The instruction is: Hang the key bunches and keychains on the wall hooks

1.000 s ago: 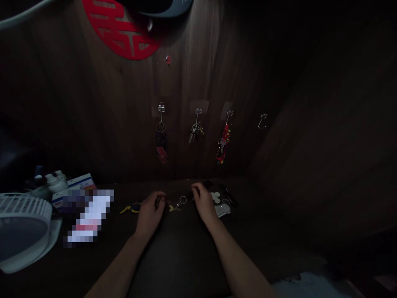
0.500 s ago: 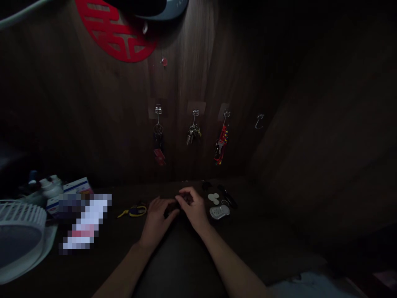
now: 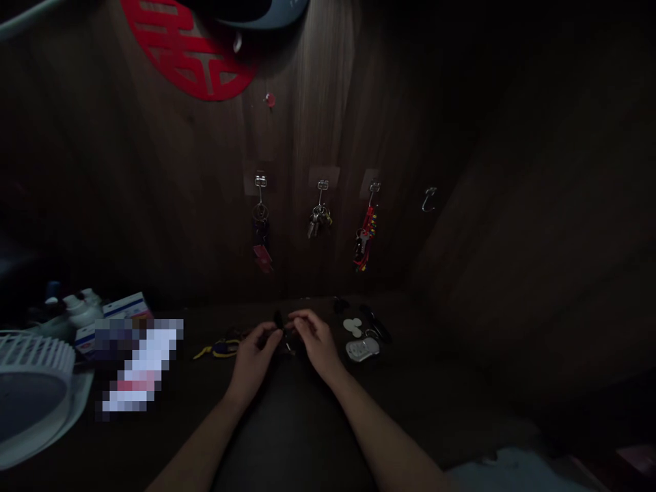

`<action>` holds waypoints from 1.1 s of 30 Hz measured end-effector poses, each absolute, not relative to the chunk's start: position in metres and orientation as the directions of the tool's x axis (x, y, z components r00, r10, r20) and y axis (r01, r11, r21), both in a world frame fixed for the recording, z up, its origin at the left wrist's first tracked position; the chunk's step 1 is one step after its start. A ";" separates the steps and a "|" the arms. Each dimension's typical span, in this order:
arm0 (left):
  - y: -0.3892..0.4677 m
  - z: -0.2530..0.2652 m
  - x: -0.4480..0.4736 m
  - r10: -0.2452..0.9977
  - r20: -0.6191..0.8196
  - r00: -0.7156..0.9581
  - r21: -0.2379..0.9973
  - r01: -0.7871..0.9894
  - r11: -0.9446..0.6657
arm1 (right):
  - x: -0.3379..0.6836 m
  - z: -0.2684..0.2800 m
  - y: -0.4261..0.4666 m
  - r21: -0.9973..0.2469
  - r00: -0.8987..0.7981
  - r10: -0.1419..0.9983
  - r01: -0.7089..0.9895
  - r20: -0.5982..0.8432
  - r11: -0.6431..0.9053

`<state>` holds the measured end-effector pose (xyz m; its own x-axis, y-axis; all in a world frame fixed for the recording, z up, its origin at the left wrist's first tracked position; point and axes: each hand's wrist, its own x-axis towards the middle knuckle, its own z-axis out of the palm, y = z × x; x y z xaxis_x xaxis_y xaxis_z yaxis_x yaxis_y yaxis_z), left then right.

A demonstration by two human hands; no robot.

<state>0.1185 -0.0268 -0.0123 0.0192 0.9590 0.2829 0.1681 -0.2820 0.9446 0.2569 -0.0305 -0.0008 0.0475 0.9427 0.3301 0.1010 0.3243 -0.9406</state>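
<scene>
My left hand [image 3: 255, 352] is closed, thumb and fingers pinching a small dark flat piece [image 3: 278, 319] that stands up from the fingertips. Close beside it, my right hand [image 3: 316, 342] has its fingers drawn together. Whether anything is between them is too dark to tell. A small shiny bit [image 3: 288, 347] shows in the gap below the fingertips. To the left of my left hand lies a yellow-and-dark item [image 3: 218, 350], perhaps a strap or tool. Right of my right hand are a silver-grey remote fob [image 3: 363, 350], several pale round discs [image 3: 352, 326] and a long black item [image 3: 376, 323].
Key bunches [image 3: 320, 220] and a red lanyard with keys [image 3: 365, 239] hang from wall hooks; a bare hook [image 3: 429, 199] is farther right. On the left stand a white basket-like item [image 3: 38, 355], white bottles [image 3: 82, 309] and a box [image 3: 128, 305].
My hands have moved slightly apart. The dark piece now shows upright at my left fingertips, and a shiny bit has come into sight between the hands.
</scene>
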 end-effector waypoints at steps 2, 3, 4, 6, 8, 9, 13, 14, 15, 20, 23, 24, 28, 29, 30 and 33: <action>-0.026 -0.007 0.118 0.983 0.183 0.003 0.982 0.038 -0.183 | 0.255 0.000 -0.031 -0.942 -0.016 0.949 0.122 0.314 0.314; -0.026 -0.006 0.118 0.990 0.141 -0.004 0.990 -0.021 -0.141 | 0.254 0.000 -0.032 -0.941 -0.038 0.950 0.128 0.311 0.313; -0.026 -0.005 0.117 0.995 0.102 -0.004 0.991 -0.081 -0.102 | 0.254 0.000 -0.032 -0.941 -0.051 0.950 0.131 0.307 0.311; -0.025 -0.004 0.117 0.999 0.039 0.016 0.982 -0.187 -0.035 | 0.252 0.000 -0.032 -0.946 -0.061 0.954 0.125 0.292 0.298; -0.024 -0.006 0.116 0.998 0.002 0.057 0.968 -0.250 0.012 | 0.252 0.000 -0.032 -0.955 -0.058 0.961 0.109 0.269 0.274; -0.024 -0.007 0.116 0.997 -0.008 0.078 0.964 -0.266 0.028 | 0.252 0.000 -0.031 -0.961 -0.055 0.965 0.093 0.257 0.261; -0.021 -0.014 0.117 0.989 -0.018 0.144 0.952 -0.299 0.060 | 0.251 0.000 -0.031 -0.980 -0.061 0.979 -0.033 0.196 0.194; -0.021 -0.016 0.117 0.988 -0.017 0.154 0.950 -0.306 0.064 | 0.250 0.000 -0.030 -0.982 -0.069 0.981 -0.066 0.181 0.177; -0.020 -0.018 0.118 0.986 -0.016 0.165 0.948 -0.310 0.067 | 0.250 -0.001 -0.030 -0.982 -0.079 0.982 -0.093 0.170 0.163; -0.020 -0.021 0.118 0.981 -0.015 0.195 0.953 -0.293 0.073 | 0.249 -0.006 -0.027 -0.980 -0.115 0.986 -0.171 0.121 0.100; -0.020 -0.021 0.118 0.981 -0.024 0.193 0.957 -0.278 0.078 | 0.249 -0.007 -0.027 -0.976 -0.134 0.989 -0.216 0.065 0.035; -0.020 -0.021 0.117 0.982 -0.030 0.187 0.958 -0.274 0.081 | 0.249 -0.006 -0.027 -0.974 -0.136 0.989 -0.224 0.050 0.019; -0.020 -0.018 0.116 0.987 -0.048 0.151 0.955 -0.283 0.090 | 0.249 -0.003 -0.028 -0.966 -0.136 0.991 -0.257 0.020 -0.016; -0.020 -0.017 0.115 0.990 -0.047 0.136 0.951 -0.296 0.086 | 0.248 -0.002 -0.028 -0.964 -0.139 0.990 -0.266 0.015 -0.022; -0.019 -0.016 0.114 0.992 -0.044 0.117 0.947 -0.310 0.078 | 0.248 -0.002 -0.028 -0.962 -0.143 0.990 -0.272 0.012 -0.027; -0.019 -0.011 0.112 0.999 -0.022 0.046 0.943 -0.332 0.036 | 0.248 -0.001 -0.029 -0.968 -0.150 0.989 -0.248 0.011 -0.027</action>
<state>0.1119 -0.0190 -0.0109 0.0457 0.9987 -0.0215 -0.3316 0.0355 0.9427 0.2481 -0.0288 -0.0011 -0.1501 0.9886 0.0106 -0.2485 -0.0273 -0.9682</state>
